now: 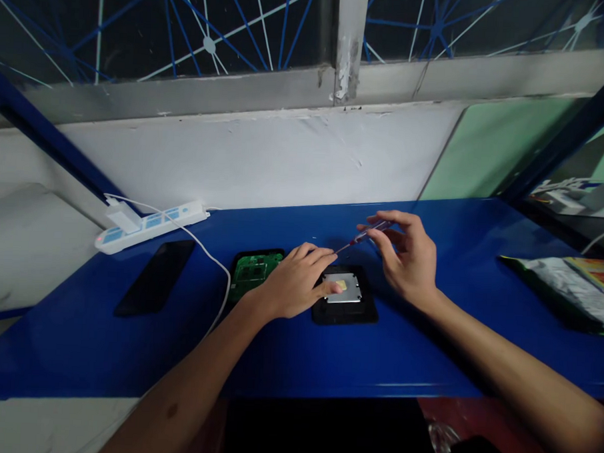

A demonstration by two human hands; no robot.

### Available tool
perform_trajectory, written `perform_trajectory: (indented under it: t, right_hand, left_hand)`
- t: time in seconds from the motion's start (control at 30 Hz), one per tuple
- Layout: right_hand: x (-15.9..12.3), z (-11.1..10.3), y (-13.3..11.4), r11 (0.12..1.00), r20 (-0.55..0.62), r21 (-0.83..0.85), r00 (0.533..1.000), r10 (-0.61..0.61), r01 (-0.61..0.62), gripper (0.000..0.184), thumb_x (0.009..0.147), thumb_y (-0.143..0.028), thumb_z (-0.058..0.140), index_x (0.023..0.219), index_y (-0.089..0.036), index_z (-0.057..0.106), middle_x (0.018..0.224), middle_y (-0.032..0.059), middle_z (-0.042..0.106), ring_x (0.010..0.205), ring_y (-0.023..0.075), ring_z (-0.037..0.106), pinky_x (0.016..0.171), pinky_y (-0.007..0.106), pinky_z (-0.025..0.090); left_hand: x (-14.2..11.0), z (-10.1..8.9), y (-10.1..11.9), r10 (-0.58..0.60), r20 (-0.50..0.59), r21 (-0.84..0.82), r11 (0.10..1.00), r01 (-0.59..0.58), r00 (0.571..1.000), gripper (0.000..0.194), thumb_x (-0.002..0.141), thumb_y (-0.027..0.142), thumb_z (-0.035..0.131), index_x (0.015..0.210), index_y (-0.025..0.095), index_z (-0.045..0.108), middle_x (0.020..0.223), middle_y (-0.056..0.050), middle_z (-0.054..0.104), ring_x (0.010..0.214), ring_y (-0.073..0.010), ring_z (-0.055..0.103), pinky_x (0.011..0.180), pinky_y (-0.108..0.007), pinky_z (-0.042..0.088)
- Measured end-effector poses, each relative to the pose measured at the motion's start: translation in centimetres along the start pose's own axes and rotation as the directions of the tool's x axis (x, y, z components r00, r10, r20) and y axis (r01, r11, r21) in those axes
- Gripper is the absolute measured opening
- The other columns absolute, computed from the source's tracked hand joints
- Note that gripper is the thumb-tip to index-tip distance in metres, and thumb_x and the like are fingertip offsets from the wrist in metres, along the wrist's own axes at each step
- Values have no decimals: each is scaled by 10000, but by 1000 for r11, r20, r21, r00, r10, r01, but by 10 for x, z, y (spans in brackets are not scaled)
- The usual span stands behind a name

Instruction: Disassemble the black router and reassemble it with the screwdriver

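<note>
My right hand (408,258) pinches a thin screwdriver (366,235) with a purplish, see-through handle. Its shaft slants down to the left, and its tip ends by the fingertips of my left hand (299,280). That left hand lies palm down with its fingers stretched out. Its thumb rests on a silvery metal plate (350,292) with a small yellowish patch, set in a flat black casing (345,314). Left of this hand, partly covered by it, is a green circuit board (250,274) in a black shell. The exact contact at the screwdriver's tip is hard to make out.
On the blue tabletop (326,361) a black smartphone (155,277) lies at left, near a white power strip (154,225) with a plugged-in adapter. A white cable (215,259) runs past the circuit board. A shiny packet (569,291) lies far right. Behind stands a white wall (265,158).
</note>
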State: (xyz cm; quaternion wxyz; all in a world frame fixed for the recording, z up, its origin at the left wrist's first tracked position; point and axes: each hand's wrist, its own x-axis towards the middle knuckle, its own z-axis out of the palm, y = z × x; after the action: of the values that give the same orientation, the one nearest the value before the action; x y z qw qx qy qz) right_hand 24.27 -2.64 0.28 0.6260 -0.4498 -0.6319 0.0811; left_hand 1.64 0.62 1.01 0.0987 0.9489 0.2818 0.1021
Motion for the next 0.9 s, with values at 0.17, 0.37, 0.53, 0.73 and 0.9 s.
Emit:
perform_trajectory:
  t: [0.17, 0.37, 0.53, 0.73, 0.9]
  right_hand:
    - [3, -4, 3, 996, -72, -65, 995, -71, 67, 320, 948, -282, 649, 1257, -261, 567, 1004, 46, 680, 853, 191, 729, 814, 405, 641]
    - [0, -7, -1, 987, 36, -102, 992, -118, 121, 321, 956, -279, 631, 1271, -272, 569, 983, 42, 673, 807, 181, 691, 728, 376, 618]
    - [-2, -5, -5, 984, 70, -107, 989, -132, 139, 292, 957, -258, 614, 1247, -267, 584, 954, 25, 670, 814, 167, 691, 715, 343, 596]
    - [-3, -4, -6, 986, 97, -95, 987, -126, 135, 249, 949, -245, 619, 1197, -261, 602, 896, 4, 658, 727, 141, 668, 650, 305, 582]
    - [-4, -4, -8, 983, 100, -107, 985, -141, 152, 244, 947, -226, 622, 1188, -250, 594, 897, 10, 659, 734, 142, 675, 640, 297, 577]
  left_hand:
    - [-1, 0, -5, -43, 9, -1, 999, 43, 999, 823, 988, 751, 150, 1494, 167, 434, 1529, -114, 490, 1381, -288, 406, 1166, -458, 327]
    - [-1, -5, -12, -64, 6, -36, 997, 64, 998, 855, 982, 757, 107, 1508, 148, 396, 1540, -128, 478, 1413, -282, 399, 1186, -475, 292]
    - [-3, -13, -7, -82, -1, -28, 996, 82, 997, 732, 1002, 739, 272, 1395, 170, 512, 1401, -117, 589, 1308, -297, 493, 1136, -479, 348]
    - [-4, -10, 8, -65, 64, -65, 995, 69, 996, 960, 737, 848, 620, 1399, 165, 483, 1383, -153, 545, 1270, -364, 500, 1110, -514, 390]
    - [-6, -9, 9, -59, 142, -88, 994, 72, 988, 1069, 628, 832, 715, 1392, 128, 464, 1358, -178, 535, 1270, -386, 501, 1125, -547, 380]
